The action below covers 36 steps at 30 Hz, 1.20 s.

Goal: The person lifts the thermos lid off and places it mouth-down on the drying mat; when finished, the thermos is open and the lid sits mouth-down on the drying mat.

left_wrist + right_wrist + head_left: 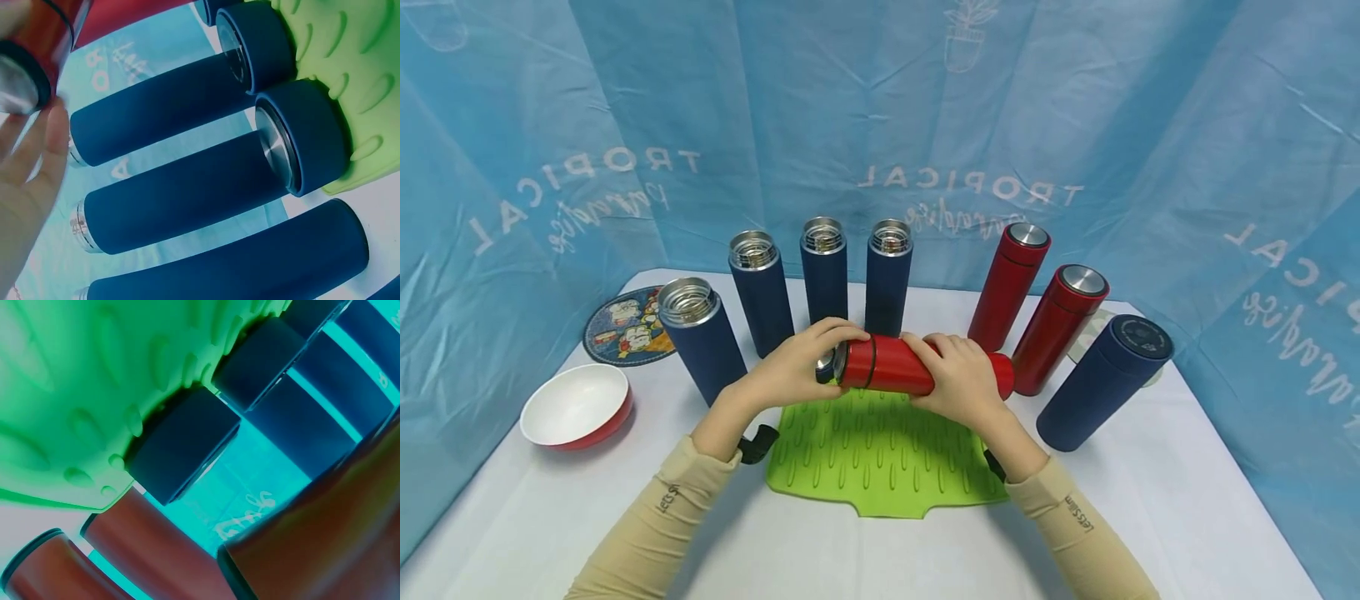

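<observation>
A red thermos bottle (891,367) lies sideways in the air above the green ridged mat (880,467). My left hand (801,358) holds its silver-topped cap end, thumb below and fingers over the top. Around the body, my right hand (961,379) grips from above. In the left wrist view, the fingers of the left hand (34,162) rest against the steel-topped cap. The right wrist view shows only the bottle's dark-edged base and red side (331,544). Several blue bottle caps (306,137) sit along the mat's far edge, mostly hidden by hands and bottle in the head view.
Several lidless blue bottles (700,333) stand behind and left of the mat. To the right are two capped red bottles (1052,333) and a capped blue bottle (1101,383). A white-and-red bowl (576,406) and a patterned round placemat (628,327) lie at the left.
</observation>
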Available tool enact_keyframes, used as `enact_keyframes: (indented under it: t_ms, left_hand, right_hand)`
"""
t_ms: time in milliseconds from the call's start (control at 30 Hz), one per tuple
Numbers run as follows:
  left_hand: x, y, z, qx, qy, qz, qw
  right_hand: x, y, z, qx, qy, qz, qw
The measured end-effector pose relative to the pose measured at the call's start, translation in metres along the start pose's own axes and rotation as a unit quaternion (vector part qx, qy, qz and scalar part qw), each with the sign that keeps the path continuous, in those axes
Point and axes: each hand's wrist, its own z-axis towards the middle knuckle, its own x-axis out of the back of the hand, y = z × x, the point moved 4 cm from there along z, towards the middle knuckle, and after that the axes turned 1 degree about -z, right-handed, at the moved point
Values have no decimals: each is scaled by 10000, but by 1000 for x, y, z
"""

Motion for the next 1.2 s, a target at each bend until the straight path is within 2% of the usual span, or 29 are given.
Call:
enact_keyframes:
  t_ms: [100,167,300,367,433,467,533,600,633,700,767,800,833,900,1000,1133,1200]
  left_hand:
    - [0,-3,1,559,-139,-372,9976]
    - [-1,-5,2,1006,-221,-420,9938]
    - [-5,-11,4,1899,-418,-399,9801]
    - [-7,-14,4,2149,-447,-403,9748]
    - [-6,-14,3,2155,-278,-452,9751]
    - [-5,-13,2,2050,-164,-461,9775]
    - [-3,-10,1,1504,27,-252,9883]
    - [-2,-4,-1,683,190,126,9974]
    - [-2,-2,-2,219,245,375,9988]
    - [-3,4,-4,-616,432,961,9925]
    - [-3,6,-5,-1026,623,1285,9844]
    - [-3,6,-6,-1072,690,1331,9829]
    - [-3,5,-7,-1014,718,1291,9838]
    - [-2,3,-7,-676,654,965,9909]
    - [-1,-1,-6,138,449,499,9977]
    - [0,-3,-5,1143,253,433,9922]
    - [-1,-4,-4,1450,199,471,9881]
  right_hand:
    - [-1,-1,-2,103,273,-39,9996]
    - [-1,-1,-3,157,433,-80,9989]
    - [-2,-2,-3,243,594,-118,9979]
    - [-2,-2,-3,254,618,-91,9977]
    - [-2,-2,-2,230,623,-57,9978]
    - [-2,-2,-2,215,618,-43,9978]
    - [-1,-2,-2,181,593,-26,9981]
    - [-1,-2,-2,161,561,-31,9983]
    - [-1,-2,-2,154,551,-33,9984]
    - [-1,-2,-2,150,541,-30,9984]
    - [-1,-2,-2,160,545,-22,9984]
    - [-2,-2,-2,164,553,-9,9983]
    - [-2,-2,-2,167,563,2,9983]
    - [-2,-3,-2,168,589,18,9981]
    - [-2,-3,-2,150,609,36,9980]
    - [-2,-3,-3,149,637,58,9978]
    - [-3,-3,-3,151,647,75,9978]
